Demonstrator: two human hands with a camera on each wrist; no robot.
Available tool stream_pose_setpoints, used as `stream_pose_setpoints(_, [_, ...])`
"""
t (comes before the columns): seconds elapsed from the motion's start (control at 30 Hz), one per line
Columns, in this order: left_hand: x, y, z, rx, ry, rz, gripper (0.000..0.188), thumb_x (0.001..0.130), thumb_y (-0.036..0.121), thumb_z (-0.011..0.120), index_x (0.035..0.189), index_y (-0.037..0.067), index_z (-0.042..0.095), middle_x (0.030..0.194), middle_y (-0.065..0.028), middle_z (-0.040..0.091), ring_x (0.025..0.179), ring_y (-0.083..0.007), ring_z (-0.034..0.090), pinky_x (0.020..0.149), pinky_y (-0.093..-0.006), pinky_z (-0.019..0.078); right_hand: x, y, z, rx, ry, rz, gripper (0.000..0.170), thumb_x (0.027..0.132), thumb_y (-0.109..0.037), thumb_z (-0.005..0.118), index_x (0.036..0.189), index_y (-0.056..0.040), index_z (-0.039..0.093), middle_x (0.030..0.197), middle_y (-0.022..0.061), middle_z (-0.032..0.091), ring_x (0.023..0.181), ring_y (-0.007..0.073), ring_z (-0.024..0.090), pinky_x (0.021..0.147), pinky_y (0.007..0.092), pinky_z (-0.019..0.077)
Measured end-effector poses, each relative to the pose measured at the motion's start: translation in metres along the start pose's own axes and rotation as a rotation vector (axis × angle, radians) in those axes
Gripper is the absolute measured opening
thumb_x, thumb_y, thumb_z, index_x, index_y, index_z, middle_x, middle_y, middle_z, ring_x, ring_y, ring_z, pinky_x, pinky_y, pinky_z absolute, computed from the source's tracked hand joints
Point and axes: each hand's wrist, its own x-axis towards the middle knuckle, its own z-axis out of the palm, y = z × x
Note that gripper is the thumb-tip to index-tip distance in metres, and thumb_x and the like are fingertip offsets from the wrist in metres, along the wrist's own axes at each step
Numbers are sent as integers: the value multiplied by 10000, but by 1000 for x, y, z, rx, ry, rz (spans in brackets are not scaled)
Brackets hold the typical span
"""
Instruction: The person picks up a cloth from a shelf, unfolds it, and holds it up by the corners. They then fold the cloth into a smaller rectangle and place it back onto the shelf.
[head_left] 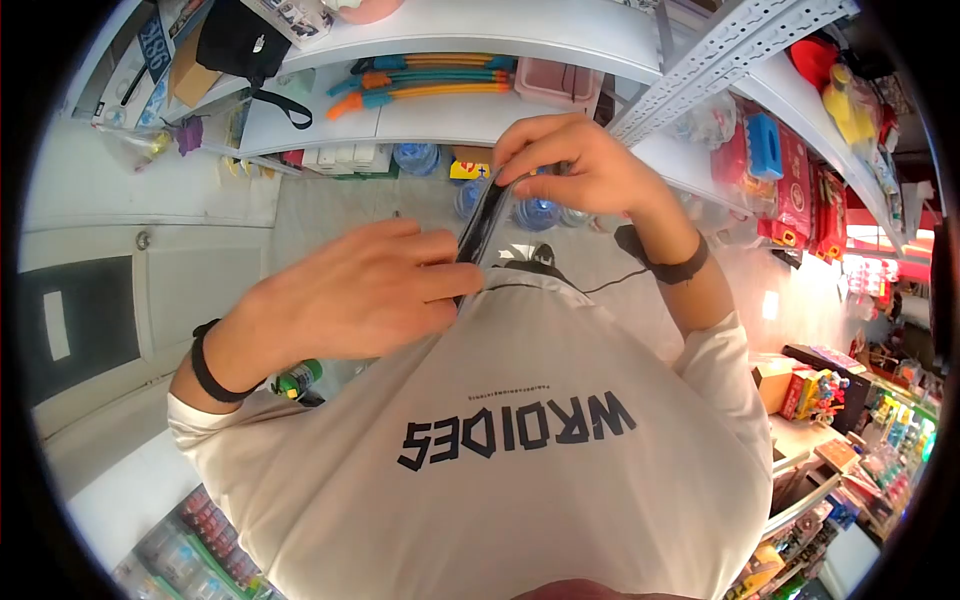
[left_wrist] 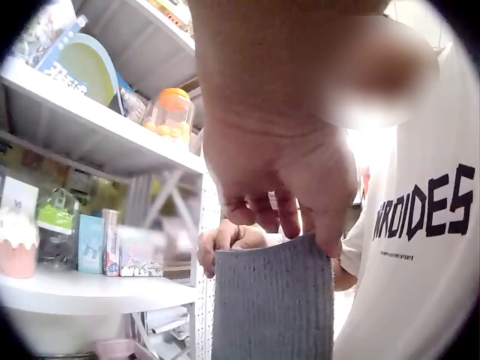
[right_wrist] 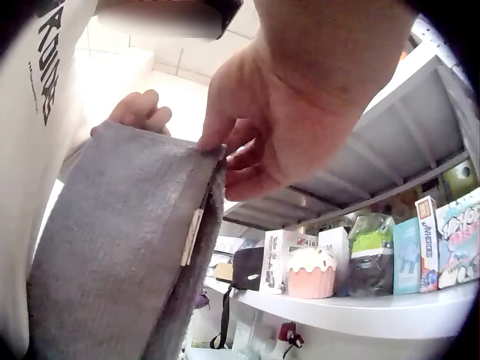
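Note:
A piece of grey ribbed cloth (left_wrist: 274,300) hangs upright in front of the chest, held at its top edge by both hands. Seen from above in the head view, the cloth (head_left: 480,228) is a narrow strip with a dark gap between its layers. My left hand (head_left: 350,290) pinches the top end nearer the body. At the far top corner, my right hand (head_left: 590,168) grips the cloth between thumb and fingers. A small white label (right_wrist: 192,236) shows in the open side between the layers. The lower end is out of view.
A white shelf (head_left: 440,125) ahead carries orange and teal long items (head_left: 430,85) and a pink bin (head_left: 555,85). A perforated metal post (head_left: 720,65) stands at the right. Water bottles (head_left: 415,157) sit low under the shelf. A white cabinet door (head_left: 185,290) is at left.

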Motion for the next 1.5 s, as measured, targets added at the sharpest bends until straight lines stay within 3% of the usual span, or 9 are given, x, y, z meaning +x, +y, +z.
stream_pose_setpoints(0.17, [-9,-11,-3,-193,-40,-78,159,757,173,755,751,73,631,1009,-24,628,801,-232,570,691,-362,483,-13,-7,-4,3,14,43,155,813,54,699,967,54,722,1052,136,670,887,230,676,753,322,528])
stream_pose_setpoints(0.23, [-17,-12,-4,-73,92,-220,177,765,179,762,766,60,631,1032,-37,634,771,-249,564,674,-379,475,-25,-15,-8,4,43,67,166,812,41,704,976,40,729,1051,127,673,889,240,676,759,329,533])
stream_pose_setpoints(0.33, [-16,-8,-15,30,106,-283,175,749,159,771,785,52,637,1062,-45,644,782,-251,563,659,-384,463,-35,-22,-5,-4,119,63,187,799,64,698,980,38,735,1048,124,672,872,236,677,754,325,542])
stream_pose_setpoints(0.6, [3,-8,-36,189,165,-241,206,714,115,790,808,14,638,1109,-82,652,823,-279,582,666,-387,481,-52,-30,0,-125,377,22,230,769,74,725,983,-2,758,1087,107,687,876,214,704,771,312,577])
stream_pose_setpoints(0.9, [32,-12,-49,80,185,-236,193,731,5,771,824,-61,615,1058,-171,651,900,-355,660,729,-398,553,-67,-19,2,-97,569,-75,206,738,118,729,894,-14,752,1112,121,681,887,212,714,800,290,597])
stream_pose_setpoints(1.0, [42,-12,-53,49,167,-234,164,750,9,759,818,-50,623,1045,-160,653,894,-340,662,724,-394,557,-73,-15,2,-111,613,-65,185,734,116,731,866,-13,738,1131,124,677,926,221,716,818,301,602])
stream_pose_setpoints(1.07, [48,-11,-55,39,154,-231,145,759,18,754,814,-37,632,1039,-146,654,893,-326,664,714,-387,564,-77,-13,1,-34,599,-63,187,758,142,704,887,10,732,1182,206,658,1048,291,697,920,376,595])
stream_pose_setpoints(1.2, [59,-12,-59,26,152,-234,146,758,9,755,813,-40,628,1033,-155,654,879,-334,665,709,-393,559,-82,-10,-3,-7,585,-61,193,759,147,700,897,15,729,1216,217,648,1087,312,690,929,383,592])
stream_pose_setpoints(1.5, [73,-10,-60,75,155,-256,162,756,17,760,804,-37,615,1048,-155,653,850,-320,659,701,-390,553,-97,-31,14,-277,739,61,222,725,70,739,916,-35,698,1026,118,651,872,263,675,731,347,564])
